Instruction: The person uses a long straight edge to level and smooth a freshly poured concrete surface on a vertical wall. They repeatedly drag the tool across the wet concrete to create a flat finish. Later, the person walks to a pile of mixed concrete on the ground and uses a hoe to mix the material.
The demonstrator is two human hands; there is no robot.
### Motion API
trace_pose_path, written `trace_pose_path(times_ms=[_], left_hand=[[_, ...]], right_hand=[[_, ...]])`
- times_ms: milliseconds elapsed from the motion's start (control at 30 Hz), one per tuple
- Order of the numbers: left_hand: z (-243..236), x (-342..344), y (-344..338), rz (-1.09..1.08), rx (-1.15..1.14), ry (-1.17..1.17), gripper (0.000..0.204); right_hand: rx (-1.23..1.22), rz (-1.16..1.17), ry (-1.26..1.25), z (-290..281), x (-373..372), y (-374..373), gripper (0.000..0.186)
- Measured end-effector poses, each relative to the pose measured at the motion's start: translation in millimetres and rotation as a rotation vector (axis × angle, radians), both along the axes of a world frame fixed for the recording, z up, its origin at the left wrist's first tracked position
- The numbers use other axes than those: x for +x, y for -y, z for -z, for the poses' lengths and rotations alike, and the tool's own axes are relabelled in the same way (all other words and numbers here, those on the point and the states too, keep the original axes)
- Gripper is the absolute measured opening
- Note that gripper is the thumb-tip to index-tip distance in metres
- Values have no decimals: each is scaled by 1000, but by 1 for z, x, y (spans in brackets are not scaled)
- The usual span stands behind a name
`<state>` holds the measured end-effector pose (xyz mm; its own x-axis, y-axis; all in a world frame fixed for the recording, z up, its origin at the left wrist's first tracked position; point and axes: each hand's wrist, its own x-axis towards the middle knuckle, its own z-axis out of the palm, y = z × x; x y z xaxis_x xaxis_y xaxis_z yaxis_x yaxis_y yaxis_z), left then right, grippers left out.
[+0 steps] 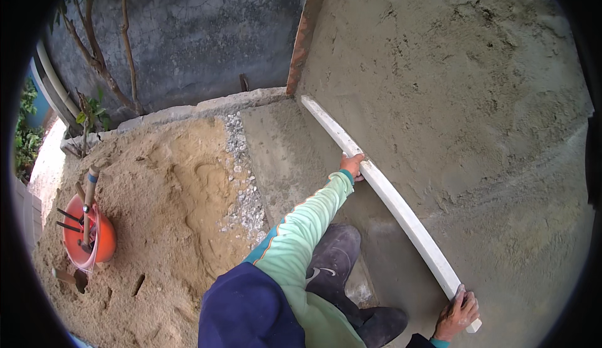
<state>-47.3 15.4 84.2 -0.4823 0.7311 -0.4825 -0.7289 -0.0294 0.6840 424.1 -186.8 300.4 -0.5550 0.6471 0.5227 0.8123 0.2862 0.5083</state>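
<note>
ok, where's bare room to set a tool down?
Uneven sand between orange bucket and gravel strip; grey slab between gravel strip and white beam, beyond the left sleeve. Crowded: the bucket, holding tools; the beam, with left hand and right hand on it, boots alongside.

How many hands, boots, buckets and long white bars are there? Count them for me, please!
Left hand and right hand: 2
Dark boots: 2
Orange bucket: 1
Long white bar: 1
Total: 6
</note>
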Motion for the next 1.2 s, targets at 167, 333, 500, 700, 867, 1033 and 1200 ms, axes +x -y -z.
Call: trace_pose_path(times_ms=[167, 333, 500, 700, 867, 1033, 1200], left_hand=[[77, 53, 30, 86, -108, 164, 56], [17, 80, 39, 71, 65, 27, 58], [-122, 53, 33, 27, 371, -194, 78], [-313, 8, 7, -121, 524, -440, 55], [-427, -32, 2, -114, 593, -608, 55], [-354, -14, 2, -144, 523, -486, 52], [-197, 24, 23, -18, 329, -265, 46]], right_hand=[[-83, 25, 42, 4, 25, 13, 42], [69, -4, 34, -32, 46, 24, 33], [204, -7, -29, -89, 42, 24, 32], [360, 70, -173, -141, 55, -8, 47], [438, 15, -174, -166, 56, -30, 46], [330, 60, -174, -138, 63, -24, 46], [247, 61, 26, -121, 23, 20, 35]])
